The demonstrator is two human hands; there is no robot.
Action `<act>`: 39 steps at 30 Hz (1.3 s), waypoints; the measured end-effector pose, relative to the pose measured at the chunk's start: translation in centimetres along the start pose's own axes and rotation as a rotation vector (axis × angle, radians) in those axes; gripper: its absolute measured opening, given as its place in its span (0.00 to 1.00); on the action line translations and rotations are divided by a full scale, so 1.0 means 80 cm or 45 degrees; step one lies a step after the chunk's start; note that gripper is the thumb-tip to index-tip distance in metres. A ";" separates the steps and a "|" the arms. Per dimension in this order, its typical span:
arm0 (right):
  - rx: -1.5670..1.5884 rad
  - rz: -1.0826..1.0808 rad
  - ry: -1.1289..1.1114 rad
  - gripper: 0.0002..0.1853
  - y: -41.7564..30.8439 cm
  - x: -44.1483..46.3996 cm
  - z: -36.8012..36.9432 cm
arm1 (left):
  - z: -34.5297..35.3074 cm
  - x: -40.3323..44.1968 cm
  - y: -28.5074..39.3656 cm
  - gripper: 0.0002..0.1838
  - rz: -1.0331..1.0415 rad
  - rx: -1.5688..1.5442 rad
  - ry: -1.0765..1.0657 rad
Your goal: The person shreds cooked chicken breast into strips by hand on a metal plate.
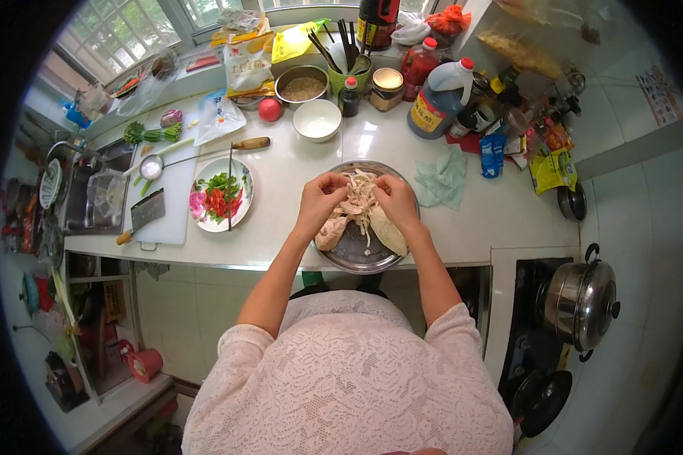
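Note:
A round metal tray (354, 262) rests at the counter's front edge, holding a pile of shredded chicken (362, 187). Two larger cooked pieces lie on its near half: a pinkish chicken piece (330, 233) on the left and a paler chicken breast (388, 230) on the right. Above the shreds, my left hand (322, 200) is closed in a pinch on chicken meat. Opposite it, my right hand (395, 200) also pinches chicken meat, its fingertips a short way from the left ones. The fingers partly cover what they grip.
Left of the tray, chopsticks (230, 189) lie across a floral plate (199, 218) of chopped red and green peppers. A cleaver (147, 211) lies on the white cutting board (172, 227). A white bowl (317, 121) and several bottles stand behind; a pot (580, 296) is at right.

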State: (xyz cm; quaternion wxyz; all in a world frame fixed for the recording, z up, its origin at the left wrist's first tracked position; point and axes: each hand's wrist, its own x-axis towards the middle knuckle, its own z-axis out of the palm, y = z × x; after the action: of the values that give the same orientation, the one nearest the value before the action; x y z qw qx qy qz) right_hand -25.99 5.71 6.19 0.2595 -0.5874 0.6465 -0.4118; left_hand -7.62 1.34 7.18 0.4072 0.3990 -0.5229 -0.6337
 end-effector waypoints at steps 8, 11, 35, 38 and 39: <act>-0.511 -0.397 -0.036 0.08 -0.003 -0.031 0.048 | -0.027 -0.011 -0.057 0.18 0.064 0.623 -0.028; -0.735 -0.420 -0.192 0.12 0.007 -0.034 0.072 | -0.035 -0.015 -0.065 0.17 -0.117 0.507 -0.020; 0.061 0.166 0.106 0.06 -0.004 -0.031 0.018 | 0.007 -0.026 -0.015 0.07 -0.251 -0.296 -0.091; -0.012 -0.041 0.166 0.05 0.002 -0.028 0.019 | 0.001 -0.024 -0.019 0.07 -0.182 -0.179 -0.027; -0.043 -0.163 0.182 0.06 -0.002 -0.030 0.021 | 0.000 -0.024 -0.028 0.08 -0.131 -0.076 -0.017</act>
State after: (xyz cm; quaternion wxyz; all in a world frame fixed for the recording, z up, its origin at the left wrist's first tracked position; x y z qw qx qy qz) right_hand -24.12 7.65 5.13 0.1760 -0.6010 0.6314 -0.4574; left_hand -7.19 3.38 5.11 0.3823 0.4088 -0.4853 -0.6718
